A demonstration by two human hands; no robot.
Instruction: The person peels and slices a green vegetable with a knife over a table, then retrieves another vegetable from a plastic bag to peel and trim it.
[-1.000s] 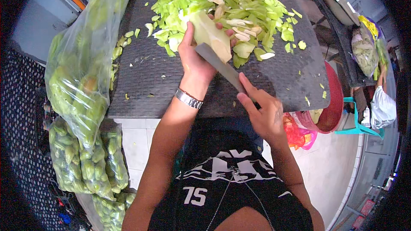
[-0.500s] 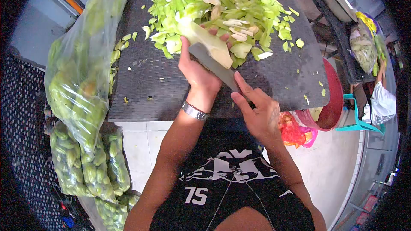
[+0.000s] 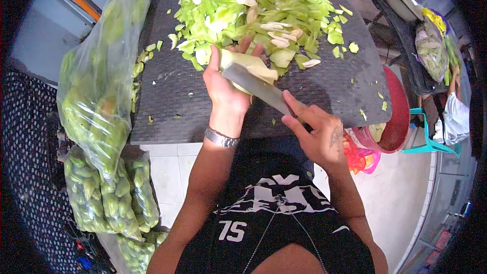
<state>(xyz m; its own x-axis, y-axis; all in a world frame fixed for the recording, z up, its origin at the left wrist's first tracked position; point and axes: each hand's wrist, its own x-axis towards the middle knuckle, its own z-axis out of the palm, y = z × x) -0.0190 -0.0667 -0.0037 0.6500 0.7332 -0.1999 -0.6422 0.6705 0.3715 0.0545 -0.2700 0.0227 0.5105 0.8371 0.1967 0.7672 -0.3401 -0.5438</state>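
Observation:
My left hand [image 3: 224, 94] is palm up with its fingers around a peeled, pale green chayote [image 3: 242, 61]. A wide-bladed knife [image 3: 261, 91] is in my right hand [image 3: 322, 134], the index finger stretched along the blade. The blade lies across the near side of the chayote, hiding part of it. Just beyond the left fingers is a heap of thin green slices [image 3: 213, 18], with several whiter pieces on top. Both hands are above the near part of the dark woven-pattern table [image 3: 182, 99].
A clear plastic bag of whole green chayotes [image 3: 96, 106] stands at the table's left edge, more filled bags [image 3: 83, 193] below it. At right are a red tub [image 3: 393, 116], a turquoise stool [image 3: 426, 132] and another person's arm [image 3: 455, 81].
My left hand has shifted slightly left, tilting the chayote flatter. My right hand and the knife have moved a little right and down, and the blade is turned more face up.

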